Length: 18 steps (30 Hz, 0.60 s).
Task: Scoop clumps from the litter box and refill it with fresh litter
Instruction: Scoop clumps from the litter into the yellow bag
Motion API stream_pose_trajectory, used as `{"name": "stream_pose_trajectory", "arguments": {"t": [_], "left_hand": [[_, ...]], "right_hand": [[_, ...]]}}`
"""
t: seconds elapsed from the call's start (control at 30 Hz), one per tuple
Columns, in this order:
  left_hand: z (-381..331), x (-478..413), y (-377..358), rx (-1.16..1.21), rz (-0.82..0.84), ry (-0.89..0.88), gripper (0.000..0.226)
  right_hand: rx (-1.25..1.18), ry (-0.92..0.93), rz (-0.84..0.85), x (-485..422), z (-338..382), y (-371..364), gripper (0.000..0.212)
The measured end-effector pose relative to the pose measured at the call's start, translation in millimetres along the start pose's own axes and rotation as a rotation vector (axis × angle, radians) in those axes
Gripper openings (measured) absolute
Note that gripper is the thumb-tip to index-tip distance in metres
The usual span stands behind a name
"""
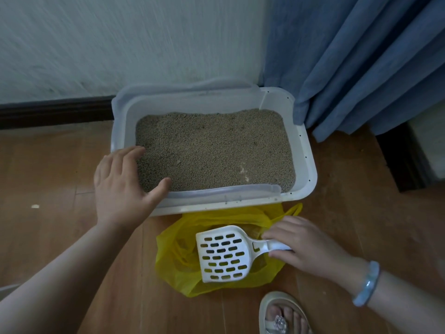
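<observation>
Closest to the camera, a foot in a pale sandal (272,307) is seen on the wooden floor (60,189). Just past it, the white scoop (224,255) is held by its handle in the right hand (303,247), whose fingers are curled round the handle. A blue bracelet (367,283) is worn on that wrist. The scoop looks empty and is held over the open yellow bag (173,261), which lies on the floor touching the near side of the litter box (305,160). The box is filled with grey-brown litter (212,148) and is set against the wall (120,44), beside a blue curtain (361,56). Its near left corner is steadied by the left hand (120,186), with the fingers straight and spread apart. No clear clumps can be made out from here. Things could go wrong in a few ways. The bag is thin and floppy, so its mouth could fold shut, and clumps could be dropped on the floor. Litter could be flicked over the low rim if the scoop is pushed in too fast. The box could be slid away if the left hand is lifted.
</observation>
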<state>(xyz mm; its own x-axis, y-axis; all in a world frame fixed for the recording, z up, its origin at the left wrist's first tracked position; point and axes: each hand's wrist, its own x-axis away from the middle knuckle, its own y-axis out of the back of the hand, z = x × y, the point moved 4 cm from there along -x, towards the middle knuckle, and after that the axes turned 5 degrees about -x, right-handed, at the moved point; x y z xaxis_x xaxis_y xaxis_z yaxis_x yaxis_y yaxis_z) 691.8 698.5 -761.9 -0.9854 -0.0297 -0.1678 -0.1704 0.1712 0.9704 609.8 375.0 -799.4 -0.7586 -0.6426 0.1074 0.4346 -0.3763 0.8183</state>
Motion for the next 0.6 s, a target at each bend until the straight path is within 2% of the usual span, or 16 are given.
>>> {"name": "stream_pose_trajectory", "arguments": {"t": [0.23, 0.37, 0.47, 0.53, 0.6], "left_hand": [[0, 1, 0, 0.007, -0.009, 0.0, 0.074], [0, 1, 0, 0.003, 0.001, -0.001, 0.075], [0, 0, 0, 0.004, 0.005, 0.0, 0.075], [0, 0, 0, 0.002, 0.012, -0.001, 0.076], [0, -1, 1, -0.003, 0.025, 0.001, 0.076]], "right_hand": [[-0.225, -0.146, -0.042, -6, 0, 14, 0.033], [-0.597, -0.297, 0.027, -14, 7, 21, 0.03], [-0.886, -0.376, 0.162, -19, 15, 31, 0.022], [-1.015, -0.408, 0.212, -25, 20, 43, 0.028], [-1.1, -0.437, 0.192, -33, 21, 55, 0.038]]}}
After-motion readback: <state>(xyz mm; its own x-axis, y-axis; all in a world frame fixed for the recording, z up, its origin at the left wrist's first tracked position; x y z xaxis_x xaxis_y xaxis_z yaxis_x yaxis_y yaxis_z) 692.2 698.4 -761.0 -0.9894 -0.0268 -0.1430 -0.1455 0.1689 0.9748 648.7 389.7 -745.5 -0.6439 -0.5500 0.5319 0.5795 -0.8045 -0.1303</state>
